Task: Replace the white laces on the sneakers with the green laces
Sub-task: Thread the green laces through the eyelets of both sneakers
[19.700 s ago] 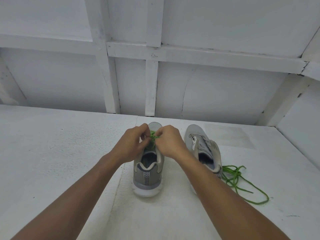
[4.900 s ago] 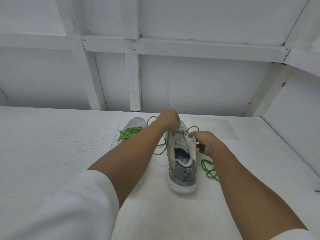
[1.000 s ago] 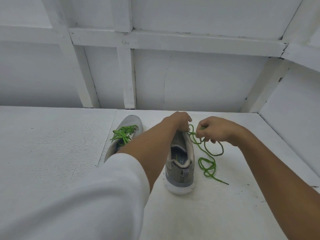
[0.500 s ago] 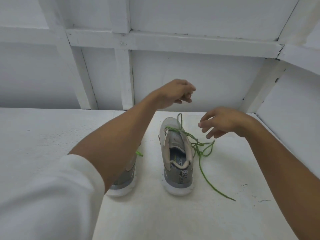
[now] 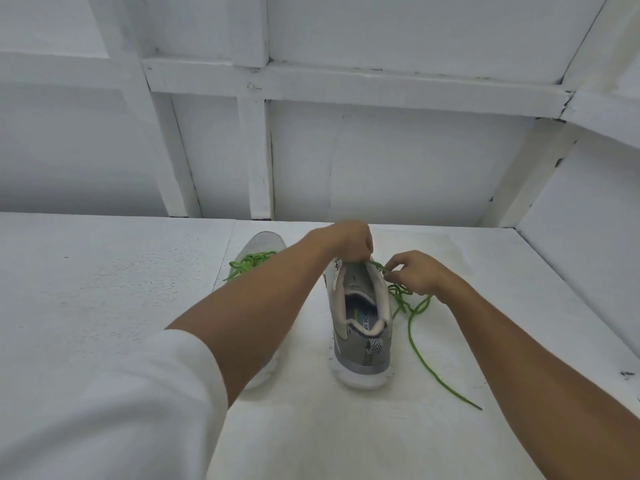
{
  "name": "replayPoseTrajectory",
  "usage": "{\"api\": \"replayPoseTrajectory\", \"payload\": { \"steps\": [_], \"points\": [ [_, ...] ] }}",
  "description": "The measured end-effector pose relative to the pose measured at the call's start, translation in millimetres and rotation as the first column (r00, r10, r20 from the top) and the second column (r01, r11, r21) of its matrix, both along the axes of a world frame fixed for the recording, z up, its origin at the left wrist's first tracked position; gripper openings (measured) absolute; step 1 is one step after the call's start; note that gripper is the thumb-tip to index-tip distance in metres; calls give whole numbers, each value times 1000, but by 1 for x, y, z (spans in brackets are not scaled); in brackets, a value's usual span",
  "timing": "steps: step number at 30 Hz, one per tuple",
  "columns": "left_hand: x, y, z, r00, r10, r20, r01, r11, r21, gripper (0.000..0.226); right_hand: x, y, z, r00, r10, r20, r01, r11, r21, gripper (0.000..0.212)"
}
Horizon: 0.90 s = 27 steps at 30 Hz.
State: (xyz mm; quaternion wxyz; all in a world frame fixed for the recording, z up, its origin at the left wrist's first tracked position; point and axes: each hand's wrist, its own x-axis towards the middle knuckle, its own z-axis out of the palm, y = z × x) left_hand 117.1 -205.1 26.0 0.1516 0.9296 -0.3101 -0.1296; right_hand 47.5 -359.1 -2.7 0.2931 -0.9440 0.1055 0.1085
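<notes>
Where two bare forearms reach out over the white surface (image 5: 104,271), the items stand as listed.

Left hand (image 5: 349,242): knuckles up, with the fingers curled tightly down onto the front of the opening of the grey sneaker (image 5: 362,344), at the top of the tongue. It grips the shoe there. The hand covers the spot, so I cannot tell whether a strand of lace is also caught under its fingertips.

Right hand (image 5: 417,273): just beside the sneaker's right flank. Thumb and forefinger are closed in a pinch on the loose green lace (image 5: 409,323), and the remaining fingers are bent loosely inward.

Grey sneaker: upright on its white sole, heel toward the person, collar open and tongue drawn up.

Loose green lace: one strand runs taut from under the left hand across to the right hand's pinch. The rest drops in a tangle against the shoe's right side. A single tail trails over the surface toward the person, its tip well apart from the sole.

Second sneaker (image 5: 265,242): to the left of the first and largely hidden behind the left forearm, with only the toe and part of the sole showing. A threaded green lace (image 5: 249,263) is crossed over its front.

White sleeve (image 5: 121,393): on the left upper arm, filling the near left corner.

White panelled wall (image 5: 398,161): rises behind the surface.
</notes>
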Motion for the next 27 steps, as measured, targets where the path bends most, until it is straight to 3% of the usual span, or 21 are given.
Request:
{"api": "replayPoseTrajectory", "payload": {
  "steps": [4,7,12,16,19,21,24,27],
  "points": [
    [-1,-5,-4,997,-50,59,46,996,71,24,0,0,4,997,-40,61,33,994,107,13],
    [2,-5,3,995,-74,70,71,996,47,22,-2,-5,16,999,-49,9,46,983,178,19],
    [1,13,52,996,-69,-62,47,954,-296,17,-2,-21,28,999,-35,-38,41,983,177,25],
    [-14,26,92,968,-152,-198,7,810,-586,11,4,-33,39,998,-59,10,57,982,182,24],
    [-27,32,103,935,-246,-257,7,736,-677,8,11,-46,44,995,-95,-12,95,978,183,21],
    [-37,34,100,913,-289,-287,30,751,-660,10,15,-54,48,992,-121,-21,122,975,183,19],
    [-47,35,82,882,-360,-303,168,842,-512,16,19,-62,58,987,-147,58,130,965,229,13],
    [-47,33,69,922,-308,-236,227,921,-316,23,19,-52,80,979,-136,154,52,890,453,28]
  ]
}}
